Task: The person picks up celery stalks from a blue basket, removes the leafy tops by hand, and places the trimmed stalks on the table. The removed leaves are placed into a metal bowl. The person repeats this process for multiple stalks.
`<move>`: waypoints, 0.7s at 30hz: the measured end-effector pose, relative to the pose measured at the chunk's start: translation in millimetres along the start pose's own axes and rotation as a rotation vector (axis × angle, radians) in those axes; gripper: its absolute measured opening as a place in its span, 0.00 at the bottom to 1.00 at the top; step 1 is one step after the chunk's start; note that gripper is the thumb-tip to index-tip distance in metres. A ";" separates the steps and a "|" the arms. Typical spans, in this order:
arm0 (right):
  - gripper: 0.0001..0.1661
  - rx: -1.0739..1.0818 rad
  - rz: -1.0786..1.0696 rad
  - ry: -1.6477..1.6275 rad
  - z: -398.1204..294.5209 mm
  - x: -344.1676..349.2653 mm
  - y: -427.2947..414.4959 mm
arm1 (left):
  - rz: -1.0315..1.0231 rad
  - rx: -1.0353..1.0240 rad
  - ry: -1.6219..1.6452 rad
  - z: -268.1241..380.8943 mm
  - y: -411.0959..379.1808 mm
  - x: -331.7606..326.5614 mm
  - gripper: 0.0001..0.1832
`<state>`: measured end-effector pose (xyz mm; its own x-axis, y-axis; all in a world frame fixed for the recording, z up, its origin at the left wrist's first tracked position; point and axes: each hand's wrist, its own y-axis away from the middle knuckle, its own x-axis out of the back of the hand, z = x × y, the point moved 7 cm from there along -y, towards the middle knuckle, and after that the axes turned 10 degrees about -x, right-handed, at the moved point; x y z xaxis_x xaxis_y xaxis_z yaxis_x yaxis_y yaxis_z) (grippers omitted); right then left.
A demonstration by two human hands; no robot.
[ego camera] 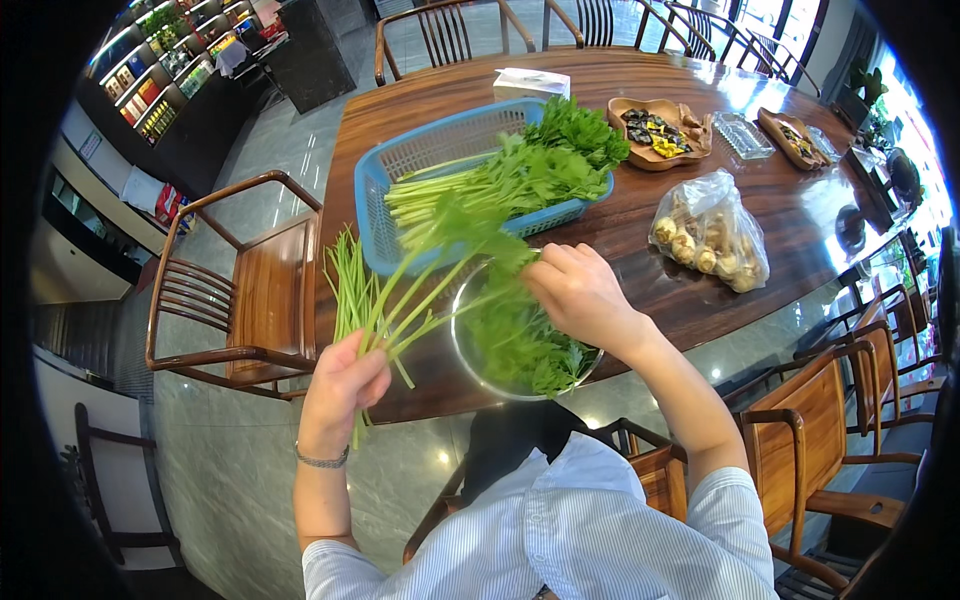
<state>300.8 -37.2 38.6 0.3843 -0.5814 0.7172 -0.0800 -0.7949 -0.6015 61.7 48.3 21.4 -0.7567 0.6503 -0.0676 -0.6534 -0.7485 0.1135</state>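
My left hand (pixel 349 379) grips the lower stalks of a few leafy celery stems (pixel 409 315), which fan up and to the right. My right hand (pixel 577 292) has its fingers closed at the leafy end of a stem, over a round clear bowl (pixel 457 330). Loose green celery leaves (pixel 525 352) lie in that bowl, partly blurred. Behind both hands stands a blue plastic basket (pixel 367 195) holding a large bunch of leafy celery (pixel 487 176). Bare celery stalks (pixel 349 289) lie in a pile left of the bowl, at the table's edge.
On the wooden table (pixel 637 217), a clear plastic bag of root vegetables (pixel 709 232) sits at right. Beyond are a wooden tray of wrapped sweets (pixel 660 135), a clear lidded box (pixel 742 135), another tray (pixel 793 141) and a tissue box (pixel 531 82). A wooden armchair (pixel 274 292) stands left.
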 end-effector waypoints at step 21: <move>0.13 -0.611 -0.038 -0.721 28.3 12.3 -17.0 | -0.028 0.021 0.121 -14.8 -7.3 -6.3 0.08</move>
<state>332.9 -25.9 47.7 0.8561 -0.4681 0.2191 -0.4452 -0.8832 -0.1472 70.9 47.7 6.3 -0.7366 0.6490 -0.1903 -0.6742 -0.7268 0.1307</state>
